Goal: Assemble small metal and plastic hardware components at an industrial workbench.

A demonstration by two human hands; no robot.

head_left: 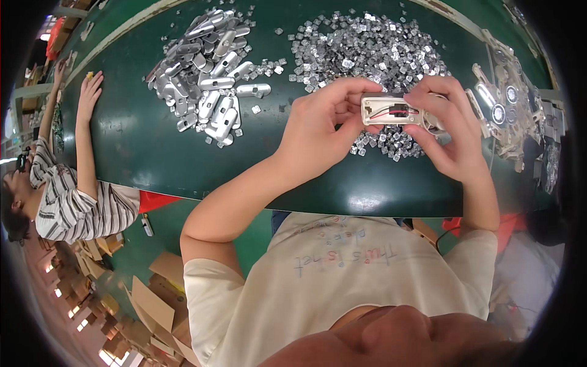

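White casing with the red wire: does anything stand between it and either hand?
Nothing visible does. The left hand grips the white casing at its left end, the right hand at its right. The small metal pieces lie behind it, not between.

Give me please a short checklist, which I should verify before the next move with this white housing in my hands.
1. Left hand holds one end of the white housing: ok.
2. Right hand holds the other end: ok.
3. Open side of the housing faces the camera: ok.
4. Wire ends properly connected inside: cannot tell, too small.
5. Silver covers lie apart from both hands: ok.
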